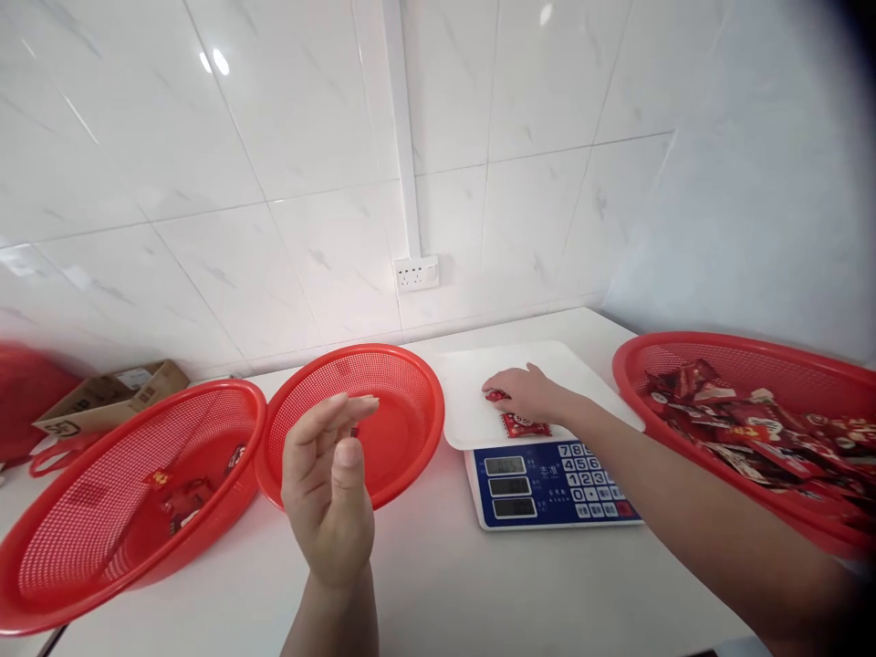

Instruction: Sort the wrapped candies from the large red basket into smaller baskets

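My left hand [328,497] is raised in front of the middle red basket [419,365], thumb apart from its stretched fingers. A small dark red bit shows between thumb and fingers; I cannot tell whether it lies in the basket behind. Over the white tray [465,374] of a digital scale, my right hand [526,392] is closed, palm down, with a small red packet [496,395] at its fingertips. Another red wrapped packet [526,426] lies on the tray just below that hand. The scale's blue panel [547,484] with keys and displays faces me.
At the right stands a red basket [630,351] heaped with red packets [759,424]. The left red basket [239,397] holds several packets [188,497]. Behind it are a cardboard box [109,401] and a red bag [31,401]. A tiled wall with a socket [416,273] borders the white table [424,584].
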